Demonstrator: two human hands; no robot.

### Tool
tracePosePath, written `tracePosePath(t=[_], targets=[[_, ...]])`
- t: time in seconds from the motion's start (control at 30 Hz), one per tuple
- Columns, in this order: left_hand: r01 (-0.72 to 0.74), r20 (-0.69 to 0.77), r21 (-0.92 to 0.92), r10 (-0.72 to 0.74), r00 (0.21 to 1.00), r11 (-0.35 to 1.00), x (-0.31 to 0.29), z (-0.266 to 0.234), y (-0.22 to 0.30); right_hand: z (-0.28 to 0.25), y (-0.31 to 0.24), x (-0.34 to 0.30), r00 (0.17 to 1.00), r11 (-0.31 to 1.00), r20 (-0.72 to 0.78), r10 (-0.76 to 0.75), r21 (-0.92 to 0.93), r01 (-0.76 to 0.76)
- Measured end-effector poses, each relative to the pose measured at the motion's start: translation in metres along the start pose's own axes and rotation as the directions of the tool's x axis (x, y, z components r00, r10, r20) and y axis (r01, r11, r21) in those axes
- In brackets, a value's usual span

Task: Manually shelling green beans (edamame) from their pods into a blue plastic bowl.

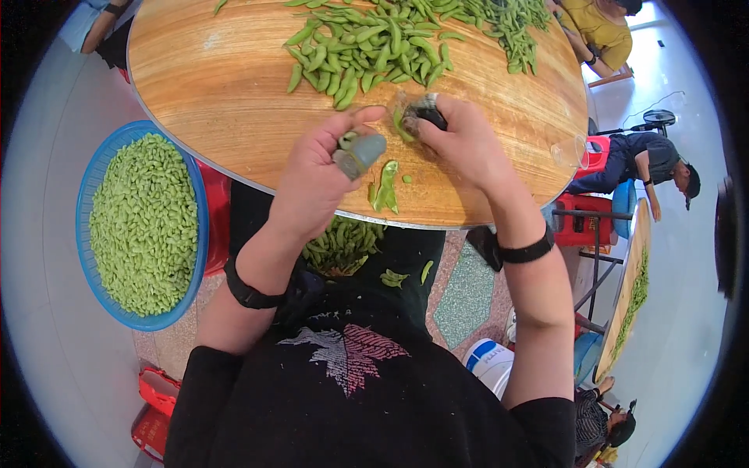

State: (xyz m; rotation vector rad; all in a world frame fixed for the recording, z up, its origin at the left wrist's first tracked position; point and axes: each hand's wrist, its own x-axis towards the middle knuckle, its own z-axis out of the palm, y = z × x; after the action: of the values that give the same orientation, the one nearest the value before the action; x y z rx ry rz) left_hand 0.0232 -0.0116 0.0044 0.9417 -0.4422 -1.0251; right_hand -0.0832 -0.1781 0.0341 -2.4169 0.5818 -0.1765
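Observation:
Over the wooden round table (234, 117), my right hand (468, 144) pinches a green soybean pod (401, 123); dark, worn covers sit on its fingertips. To its left, my left hand (308, 175) is curled, with a few shelled beans (347, 140) showing between its fingers. A grey-green cover (365, 151) caps its thumb, and the index finger points toward the pod. Split, flattened pods (385, 187) lie below and between the hands, with one loose bean (407, 179) beside them. Beyond my hands spreads a heap of whole pods (367, 51).
At my left stands a blue basin (86, 226) full of shelled beans (144, 226). More pods (339, 243) lie in my lap, under the table edge. A white bucket (491, 365) is by my right side. Other people (605, 31) sit around, and another table (624, 304) stands at right.

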Motion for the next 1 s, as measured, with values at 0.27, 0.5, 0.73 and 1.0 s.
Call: tracePosePath(t=[0.27, 0.5, 0.73, 1.0], targets=[[-0.126, 0.062, -0.036, 0.128, 0.99, 0.991, -0.001, 0.01, -0.018, 0.03, -0.036, -0.041, 0.922, 0.207, 0.252, 0.293, 0.925, -0.319], [0.028, -0.01, -0.292, -0.032, 0.999, 0.956, -0.004, 0.005, -0.003, 0.03, -0.059, -0.062, 0.968, 0.386, 0.142, 0.207, 0.897, -0.214], [-0.014, -0.048, -0.138, 0.008, 0.999, 0.99, -0.004, 0.014, -0.007, 0.03, -0.045, -0.066, 0.962, 0.39, 0.227, 0.15, 0.881, -0.268], [0.193, 0.16, -0.251, -0.156, 0.975, 0.949, -0.004, -0.003, -0.003, 0.028, -0.047, -0.068, 0.898, -0.015, 0.391, 0.202, 0.918, -0.396]])
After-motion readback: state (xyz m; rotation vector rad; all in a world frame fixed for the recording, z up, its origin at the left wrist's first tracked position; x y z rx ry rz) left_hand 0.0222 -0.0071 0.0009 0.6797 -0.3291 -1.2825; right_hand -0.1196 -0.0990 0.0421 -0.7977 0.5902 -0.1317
